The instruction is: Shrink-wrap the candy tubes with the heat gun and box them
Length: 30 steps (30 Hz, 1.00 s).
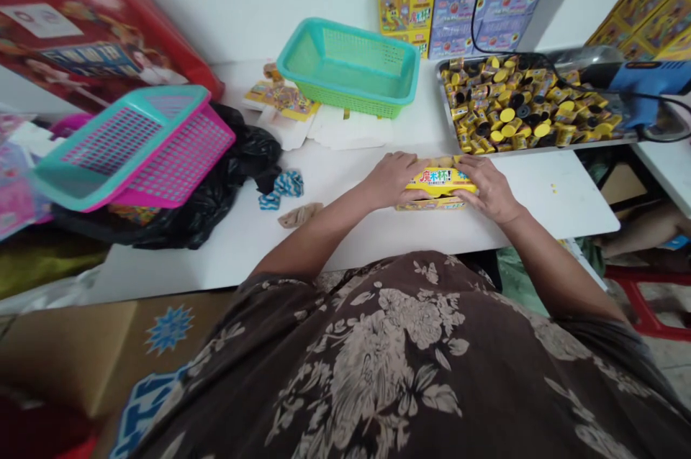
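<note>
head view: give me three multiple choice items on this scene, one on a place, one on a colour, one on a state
1. Where does the yellow box lie?
A. in the green basket
B. on the white table, between both hands
C. on the metal tray

2. What colour is the basket at the back of the table?
A. green
B. orange
C. black

3. How does the pink and teal basket stand?
A. flat and full
B. upside down on the floor
C. tilted on a black bag

Answers: 1 B, the left hand and right hand press its ends on the table. 2 A, the green basket is plainly that. 3 C, the pink and teal basket leans on the black bag.
</note>
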Available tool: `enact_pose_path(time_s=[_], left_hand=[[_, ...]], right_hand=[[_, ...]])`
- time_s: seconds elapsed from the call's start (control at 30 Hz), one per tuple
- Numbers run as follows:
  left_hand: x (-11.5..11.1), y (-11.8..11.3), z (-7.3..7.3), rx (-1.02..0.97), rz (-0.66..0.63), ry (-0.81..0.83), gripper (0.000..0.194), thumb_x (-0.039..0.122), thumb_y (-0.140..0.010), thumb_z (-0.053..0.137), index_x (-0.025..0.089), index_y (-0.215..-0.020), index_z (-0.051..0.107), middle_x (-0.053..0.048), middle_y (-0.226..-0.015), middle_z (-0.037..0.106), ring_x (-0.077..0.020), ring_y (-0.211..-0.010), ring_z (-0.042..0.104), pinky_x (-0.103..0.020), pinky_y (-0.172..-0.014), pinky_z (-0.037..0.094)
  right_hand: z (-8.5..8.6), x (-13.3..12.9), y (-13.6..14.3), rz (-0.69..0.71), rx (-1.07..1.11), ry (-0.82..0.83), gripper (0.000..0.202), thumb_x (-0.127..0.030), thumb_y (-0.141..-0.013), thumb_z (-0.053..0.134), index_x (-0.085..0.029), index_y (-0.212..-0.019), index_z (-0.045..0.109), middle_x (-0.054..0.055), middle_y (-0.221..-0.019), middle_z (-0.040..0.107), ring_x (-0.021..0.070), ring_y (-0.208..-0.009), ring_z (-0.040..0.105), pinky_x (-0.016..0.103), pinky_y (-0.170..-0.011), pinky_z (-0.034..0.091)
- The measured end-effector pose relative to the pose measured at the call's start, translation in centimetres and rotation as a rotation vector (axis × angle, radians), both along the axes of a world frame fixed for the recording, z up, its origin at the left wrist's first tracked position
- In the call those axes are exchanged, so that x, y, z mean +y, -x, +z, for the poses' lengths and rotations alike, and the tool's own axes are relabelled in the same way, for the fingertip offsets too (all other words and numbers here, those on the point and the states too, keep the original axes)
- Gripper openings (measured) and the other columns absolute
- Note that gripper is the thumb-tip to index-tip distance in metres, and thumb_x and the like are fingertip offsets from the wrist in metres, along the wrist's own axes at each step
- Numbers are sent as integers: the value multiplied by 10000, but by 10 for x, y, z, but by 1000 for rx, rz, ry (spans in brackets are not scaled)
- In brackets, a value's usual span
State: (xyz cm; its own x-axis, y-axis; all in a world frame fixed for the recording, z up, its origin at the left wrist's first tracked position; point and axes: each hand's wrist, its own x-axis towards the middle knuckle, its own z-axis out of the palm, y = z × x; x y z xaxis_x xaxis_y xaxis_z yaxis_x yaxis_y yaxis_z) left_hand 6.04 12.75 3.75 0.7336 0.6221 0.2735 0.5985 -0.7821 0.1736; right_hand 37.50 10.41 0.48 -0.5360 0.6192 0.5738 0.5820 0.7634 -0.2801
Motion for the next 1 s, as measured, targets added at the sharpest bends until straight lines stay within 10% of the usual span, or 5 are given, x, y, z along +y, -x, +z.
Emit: enact_pose_path(time_s=[0.27, 1.0], left_hand=[[-17, -3, -24, -151, 69, 46, 896, 866, -1011, 275, 295, -1653, 530, -162, -1618, 574, -417, -1522, 452, -597, -1228, 373], [9, 9, -55, -505, -6, 22, 1152, 1000, -634, 718, 282, -1526, 596, -220, -1650, 501, -471, -1554, 450, -717, -1257, 375]], right_hand=[[4, -5, 3, -34, 13, 49, 621, -684, -1058, 515, -325, -1541, 671, 138, -1392, 713, 370, -1356, 631, 619, -1155, 523], [9, -11, -3, -25, -77, -22, 600, -596, -1100, 489, -312, -1621, 582, 142, -1432, 715, 349, -1341, 658, 595, -1155, 543]])
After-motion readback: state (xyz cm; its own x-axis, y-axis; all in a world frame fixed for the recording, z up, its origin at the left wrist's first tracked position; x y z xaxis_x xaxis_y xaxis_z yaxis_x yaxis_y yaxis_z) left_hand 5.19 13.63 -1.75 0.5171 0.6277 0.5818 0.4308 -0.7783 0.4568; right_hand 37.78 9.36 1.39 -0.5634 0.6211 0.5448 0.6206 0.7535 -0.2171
